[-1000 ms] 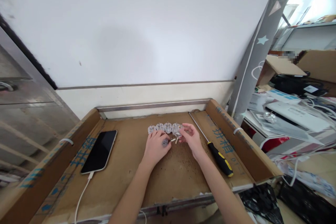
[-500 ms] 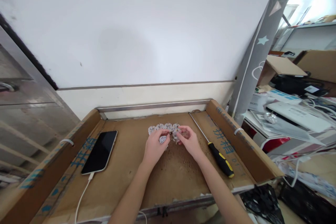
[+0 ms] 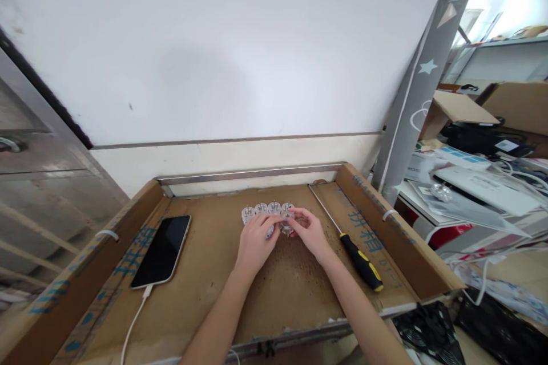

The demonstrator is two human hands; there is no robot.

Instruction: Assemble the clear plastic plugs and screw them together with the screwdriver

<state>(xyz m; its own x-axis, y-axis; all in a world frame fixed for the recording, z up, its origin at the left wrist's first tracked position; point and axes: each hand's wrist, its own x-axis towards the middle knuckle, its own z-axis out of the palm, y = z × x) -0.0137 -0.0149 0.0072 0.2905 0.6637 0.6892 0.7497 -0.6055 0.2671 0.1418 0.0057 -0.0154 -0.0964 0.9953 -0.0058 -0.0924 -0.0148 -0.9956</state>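
My left hand and my right hand meet at the middle of the cardboard-lined tray. Their fingers are pinched together around a small clear plastic plug part held between them. Just behind the fingertips a short row of clear plastic plugs with metal pins stands on the cardboard. A second small piece shows under my left fingers, too hidden to name.
A black phone on a white cable lies at the tray's left. A long screwdriver with a black and yellow handle lies at the right. Cardboard walls edge the tray. A cluttered bench with boxes and cables stands to the right.
Both hands have closed in on each other and lifted the small clear part off the cardboard; the loose pins seen a second ago are now hidden under the fingers.
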